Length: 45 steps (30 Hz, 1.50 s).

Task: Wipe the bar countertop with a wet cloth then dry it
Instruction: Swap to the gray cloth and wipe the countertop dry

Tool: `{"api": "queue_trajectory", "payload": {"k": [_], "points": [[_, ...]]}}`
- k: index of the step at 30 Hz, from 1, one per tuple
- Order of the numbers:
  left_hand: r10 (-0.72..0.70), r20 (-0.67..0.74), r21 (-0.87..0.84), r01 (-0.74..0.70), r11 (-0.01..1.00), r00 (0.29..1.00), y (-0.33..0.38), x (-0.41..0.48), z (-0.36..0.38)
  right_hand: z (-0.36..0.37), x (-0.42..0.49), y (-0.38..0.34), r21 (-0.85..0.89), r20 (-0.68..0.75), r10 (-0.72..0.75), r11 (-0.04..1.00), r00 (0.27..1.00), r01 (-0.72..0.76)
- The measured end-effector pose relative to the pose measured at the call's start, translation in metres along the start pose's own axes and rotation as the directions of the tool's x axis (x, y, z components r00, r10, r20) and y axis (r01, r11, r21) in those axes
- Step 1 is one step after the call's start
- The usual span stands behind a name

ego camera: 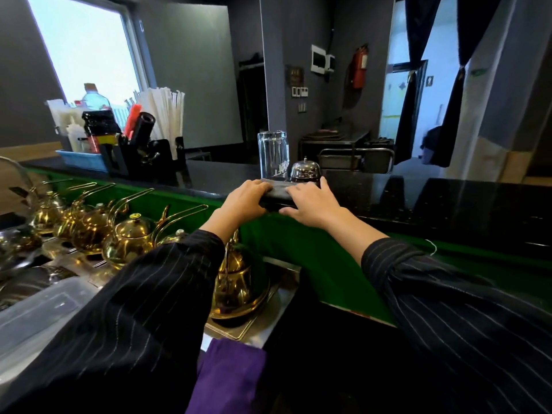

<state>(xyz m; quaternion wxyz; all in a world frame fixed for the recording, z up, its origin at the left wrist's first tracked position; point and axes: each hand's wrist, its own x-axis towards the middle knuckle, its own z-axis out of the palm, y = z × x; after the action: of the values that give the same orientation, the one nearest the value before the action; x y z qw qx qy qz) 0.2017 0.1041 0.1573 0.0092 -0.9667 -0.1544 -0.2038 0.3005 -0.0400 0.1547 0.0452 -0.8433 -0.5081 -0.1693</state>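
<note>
A folded grey cloth lies on the near edge of the black bar countertop. My left hand grips the cloth's left end, fingers curled over it. My right hand presses flat on its right end, fingers spread. Most of the cloth is hidden under the two hands. Both arms wear dark pinstriped sleeves.
Just behind the cloth stand a clear glass pitcher and a chrome call bell. A black caddy with straws and a blue tray sit at the left. Brass teapots line the lower counter below a green panel.
</note>
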Motion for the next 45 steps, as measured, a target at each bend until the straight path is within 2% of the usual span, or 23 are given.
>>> {"api": "queue_trajectory", "payload": {"k": [4, 7, 10, 12, 17, 20, 23, 25, 26, 27, 30, 32, 35, 38, 41, 45], "points": [[0.036, -0.038, 0.003, -0.036, 0.999, 0.999, 0.004, -0.005, -0.010, 0.000, -0.010, 0.000, -0.014, -0.119, -0.016, 1.000, 0.993, 0.015], [0.055, -0.077, -0.044, -0.058, 0.997, 0.996, 0.007, -0.012, -0.022, -0.008, -0.018, 0.001, 0.059, -0.184, -0.031, 0.997, 0.982, 0.043], [0.040, -0.091, -0.167, -0.055, 0.984, 0.995, 0.011, -0.021, -0.038, -0.025, -0.026, 0.010, 0.271, -0.184, 0.005, 0.961, 0.983, 0.046], [0.021, -0.066, -0.267, -0.038, 0.963, 0.998, 0.017, -0.026, -0.048, -0.041, -0.030, 0.017, 0.421, -0.138, 0.052, 0.907, 0.989, 0.012], [-0.041, 0.021, -0.481, 0.046, 0.875, 0.999, 0.039, -0.030, -0.073, -0.087, -0.043, 0.030, 0.668, -0.065, 0.120, 0.742, 0.991, -0.046], [-0.103, -0.059, -0.600, 0.047, 0.799, 0.993, 0.066, -0.030, -0.080, -0.108, -0.051, 0.042, 0.756, -0.053, 0.108, 0.654, 0.993, -0.031], [-0.225, -0.240, -0.642, 0.020, 0.767, 0.944, 0.109, -0.040, -0.071, -0.119, -0.058, 0.051, 0.772, -0.056, 0.087, 0.635, 0.995, -0.012], [-0.350, -0.414, -0.640, 0.005, 0.768, 0.840, 0.137, -0.049, -0.056, -0.122, -0.060, 0.056, 0.766, -0.049, 0.066, 0.643, 0.997, -0.005], [-0.370, -0.484, -0.616, -0.009, 0.788, 0.793, 0.148, -0.054, -0.048, -0.121, -0.059, 0.060, 0.762, -0.033, 0.041, 0.648, 0.999, -0.002], [-0.342, -0.527, -0.583, -0.038, 0.812, 0.778, 0.158, -0.058, -0.037, -0.121, -0.058, 0.062, 0.748, -0.007, 0.018, 0.664, 1.000, -0.006], [-0.153, -0.524, -0.444, -0.116, 0.889, 0.838, 0.175, -0.065, -0.005, -0.115, -0.048, 0.071, 0.629, 0.048, 0.010, 0.776, 0.999, -0.038], [-0.063, -0.532, -0.280, -0.105, 0.954, 0.844, 0.177, -0.061, 0.015, -0.107, -0.040, 0.075, 0.521, 0.011, 0.040, 0.853, 0.999, -0.040], [0.015, -0.433, -0.197, -0.111, 0.974, 0.901, 0.174, -0.048, 0.030, -0.095, -0.034, 0.077, 0.430, -0.014, 0.066, 0.901, 0.998, -0.054], [-0.003, -0.301, -0.193, -0.058, 0.979, 0.954, 0.168, -0.031, 0.032, -0.082, -0.033, 0.078, 0.419, 0.017, 0.060, 0.906, 0.998, -0.061], [0.024, -0.240, -0.148, -0.061, 0.987, 0.970, 0.161, -0.015, 0.024, -0.070, -0.037, 0.085, 0.296, 0.113, 0.147, 0.939, 0.983, -0.175], [-0.015, 0.088, -0.048, 0.019, 0.999, 0.996, 0.152, 0.006, 0.006, -0.061, -0.064, 0.108, 0.123, 0.305, 0.231, 0.952, 0.924, -0.279]]}}
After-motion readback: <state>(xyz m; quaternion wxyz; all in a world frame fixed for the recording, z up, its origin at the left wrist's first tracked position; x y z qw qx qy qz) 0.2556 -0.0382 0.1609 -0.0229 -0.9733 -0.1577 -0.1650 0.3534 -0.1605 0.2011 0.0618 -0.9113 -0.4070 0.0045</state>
